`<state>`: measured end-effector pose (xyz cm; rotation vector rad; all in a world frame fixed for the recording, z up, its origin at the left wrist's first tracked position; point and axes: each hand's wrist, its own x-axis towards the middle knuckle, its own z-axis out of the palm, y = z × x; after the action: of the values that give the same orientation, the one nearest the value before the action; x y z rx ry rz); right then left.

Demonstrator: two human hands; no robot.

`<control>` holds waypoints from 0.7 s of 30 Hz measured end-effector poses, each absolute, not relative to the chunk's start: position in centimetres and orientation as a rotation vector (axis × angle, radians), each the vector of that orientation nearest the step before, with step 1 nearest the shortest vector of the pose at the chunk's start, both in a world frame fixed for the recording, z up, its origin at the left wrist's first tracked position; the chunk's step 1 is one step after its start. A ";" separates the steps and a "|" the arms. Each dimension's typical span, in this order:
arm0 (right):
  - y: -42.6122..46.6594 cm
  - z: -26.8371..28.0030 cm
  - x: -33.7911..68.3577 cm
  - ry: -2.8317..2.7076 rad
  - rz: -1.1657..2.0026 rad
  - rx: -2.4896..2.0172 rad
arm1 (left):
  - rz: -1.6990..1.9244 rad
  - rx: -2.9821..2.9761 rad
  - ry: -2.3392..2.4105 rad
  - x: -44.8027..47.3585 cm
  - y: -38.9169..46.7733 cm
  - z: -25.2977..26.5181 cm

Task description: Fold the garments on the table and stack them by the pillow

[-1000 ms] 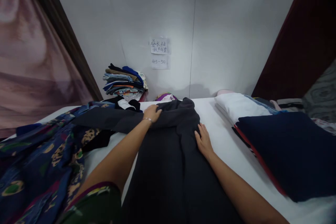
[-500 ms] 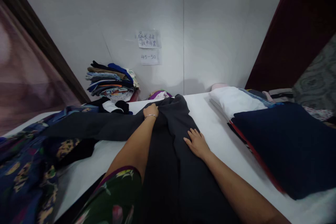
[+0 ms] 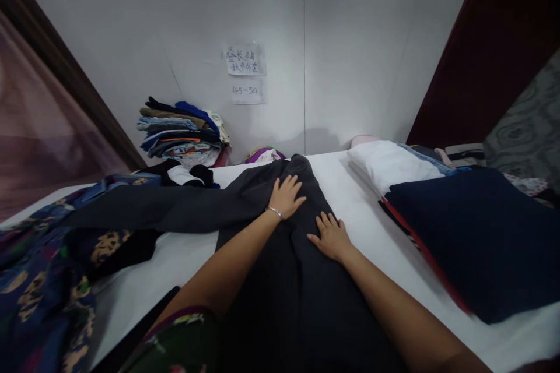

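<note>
Garment: dark charcoal, nearly black in the lower part, matte, lying in the middle of the table [image 3: 330,178] right in front of the person. That's the garment [image 3: 280,282], btw.
Creases: one long wrinkle ran down its front, and the far end near the wall [image 3: 359,41] was bunched up a bit.
Sleeve: the sleeve [image 3: 153,208] went straight out to the left, fairly smooth, its end lying over the patterned clothes [image 3: 39,288].
Left hand: the left hand [image 3: 287,198] lay flat on the upper part of the garment, fingers spread, not gripping anything. Bracelet [image 3: 275,211] on that wrist.
Right hand: the right hand [image 3: 332,238] was palm down near the garment's right edge, fingers loosely spread, nothing pinched.
Table: white-covered and pretty loaded, with clothes on both sides of the garment.
Right stack: a navy cloth [image 3: 472,239] on top, with a red layer [image 3: 426,259] peeking out below it and a white cloth [image 3: 391,166] just behind.
Back pile: lots of folded layers in the pile [image 3: 181,134], blue, brown and orange ones showing. Couldn't tell whether its base was in a bag.
Purple thing: the purple thing [image 3: 265,155] by the wall was mostly hidden, so can't say if it held anything.
</note>
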<state>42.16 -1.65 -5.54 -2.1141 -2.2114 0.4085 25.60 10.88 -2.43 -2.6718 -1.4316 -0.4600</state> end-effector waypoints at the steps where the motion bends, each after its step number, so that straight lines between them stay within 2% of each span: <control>1: -1.7 -5.5 42.3 -2.212 0.419 -2.125 | -0.351 -2.727 -1.469 25.8 10.6 -3.4; 5: -1.9 -5.6 42.9 -2.210 0.438 -2.140 | -0.152 -2.767 -1.732 25.9 10.5 -6.1; 11: -1.8 -6.1 43.1 -2.207 0.427 -2.125 | -0.217 -2.767 -1.814 26.7 8.5 -4.6; 17: -1.6 -6.3 43.5 -2.252 0.429 -2.121 | -0.246 -2.984 -1.519 28.2 0.3 -5.5; 21: -1.5 -6.6 43.7 -2.239 0.428 -2.128 | -0.221 -3.025 -1.488 28.3 -2.2 -7.0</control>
<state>43.70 -1.47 -6.60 -2.1280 -2.2390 0.4279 28.28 -2.23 -7.00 -3.0246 -1.4875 -0.2215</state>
